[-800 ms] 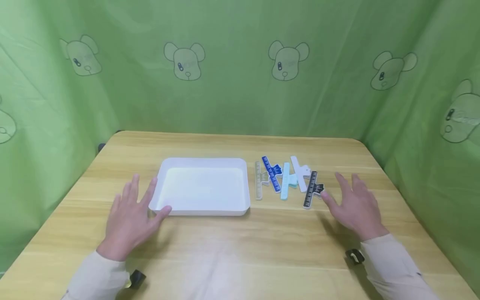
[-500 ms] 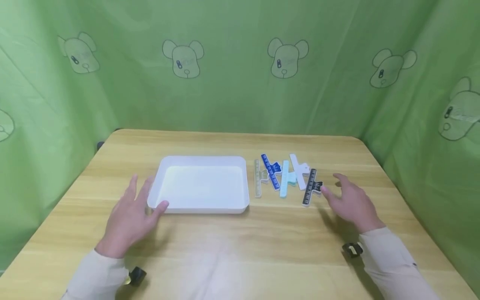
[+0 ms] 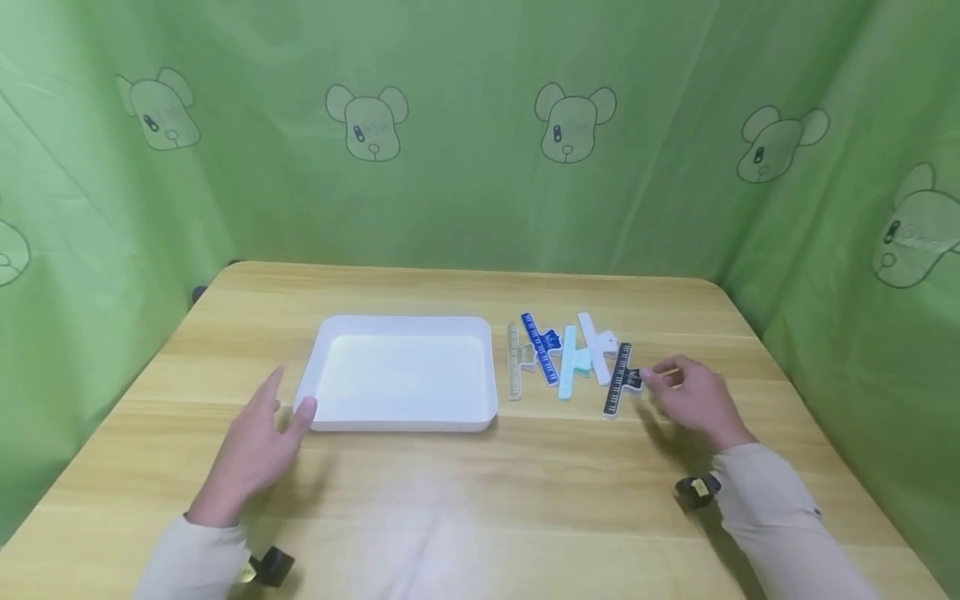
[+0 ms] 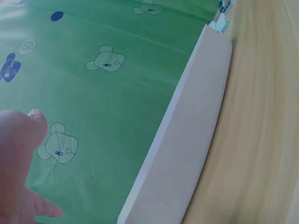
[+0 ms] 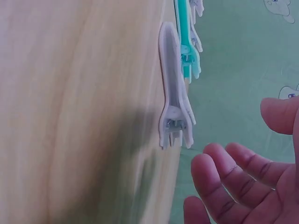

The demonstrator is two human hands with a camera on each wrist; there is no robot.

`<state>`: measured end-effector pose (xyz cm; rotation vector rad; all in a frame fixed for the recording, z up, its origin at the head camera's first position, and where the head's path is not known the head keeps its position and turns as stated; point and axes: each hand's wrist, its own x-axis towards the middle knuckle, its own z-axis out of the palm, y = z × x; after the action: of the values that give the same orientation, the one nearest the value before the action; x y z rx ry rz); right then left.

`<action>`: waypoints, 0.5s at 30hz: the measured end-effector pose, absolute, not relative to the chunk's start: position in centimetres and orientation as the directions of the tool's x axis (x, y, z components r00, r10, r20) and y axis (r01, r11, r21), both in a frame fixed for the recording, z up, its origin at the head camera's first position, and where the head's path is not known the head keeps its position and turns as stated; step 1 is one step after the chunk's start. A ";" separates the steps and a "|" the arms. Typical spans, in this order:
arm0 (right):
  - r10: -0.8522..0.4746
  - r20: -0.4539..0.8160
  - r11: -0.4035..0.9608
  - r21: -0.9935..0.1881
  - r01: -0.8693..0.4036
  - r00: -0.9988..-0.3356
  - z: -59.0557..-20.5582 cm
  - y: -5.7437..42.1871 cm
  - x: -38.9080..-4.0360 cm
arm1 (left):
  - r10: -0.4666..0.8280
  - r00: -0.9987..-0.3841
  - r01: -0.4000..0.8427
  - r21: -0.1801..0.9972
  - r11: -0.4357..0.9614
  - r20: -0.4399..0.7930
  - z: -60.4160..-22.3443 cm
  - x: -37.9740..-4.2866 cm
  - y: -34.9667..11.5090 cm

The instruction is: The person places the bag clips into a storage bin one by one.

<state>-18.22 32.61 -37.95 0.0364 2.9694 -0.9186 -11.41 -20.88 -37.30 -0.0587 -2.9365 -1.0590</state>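
Five-odd ruler-edged plastic clips lie on the table right of a white tray (image 3: 397, 423); several colours show. Nearest my right hand (image 3: 693, 400) is the black clip (image 3: 618, 379), its handle towards the fingertips. The right wrist view shows a gap between that clip (image 5: 173, 88) and my loosely bent fingers (image 5: 205, 175); nothing is held. Left of it lie a white clip (image 3: 594, 348), a light-blue clip (image 3: 568, 362), a dark-blue clip (image 3: 540, 348) and a clear clip (image 3: 514, 362). My left hand (image 3: 251, 442) is beside the tray's near left corner, holding nothing, its thumb close to the rim.
A wooden table (image 3: 465, 508) carries everything. Green curtains (image 3: 472, 217) with printed bear heads hang behind it and along both sides. Black wrist-worn devices show below the left sleeve (image 3: 198, 558) and beside the right sleeve (image 3: 772, 492).
My right hand's fingers have bent from spread towards the thumb, near the black clip's handle. My left hand has drawn slightly left and back from the tray. Tray and clips stay put.
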 end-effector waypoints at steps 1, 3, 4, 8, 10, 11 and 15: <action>0.018 -0.058 0.821 -0.569 0.048 -0.998 -38.1 32.7 -18.3 | 0.023 -1.000 0.028 0.639 0.768 0.016 -37.3 -11.4 -20.9; 0.029 -0.091 0.819 -0.568 0.075 -0.995 -38.3 32.7 -18.5 | 0.015 -1.000 0.004 0.644 0.765 -0.011 -37.4 -11.3 -20.9; 0.033 -0.106 0.817 -0.569 0.088 -0.994 -38.4 32.8 -18.7 | 0.011 -1.000 -0.005 0.645 0.764 -0.021 -37.4 -11.4 -21.0; 0.038 -0.142 0.810 -0.576 0.114 -0.989 -38.6 33.0 -19.1 | -0.003 -0.999 -0.031 0.657 0.753 -0.043 -37.6 -11.6 -21.2; 0.037 -0.148 0.803 -0.585 0.118 -0.988 -38.7 33.1 -19.2 | -0.002 -0.998 -0.040 0.668 0.743 -0.058 -37.9 -11.7 -21.3; 0.035 -0.148 0.801 -0.587 0.117 -0.988 -38.7 33.2 -19.3 | -0.001 -0.998 -0.045 0.674 0.738 -0.066 -38.0 -11.8 -21.3; 0.037 -0.161 0.795 -0.593 0.126 -0.986 -39.0 33.3 -19.6 | 0.006 -0.995 -0.063 0.692 0.719 -0.096 -38.5 -11.9 -21.3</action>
<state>-19.63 33.32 -38.98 0.1297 2.8417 -0.9540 -11.88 -21.29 -38.53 0.0500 -2.9965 -1.2120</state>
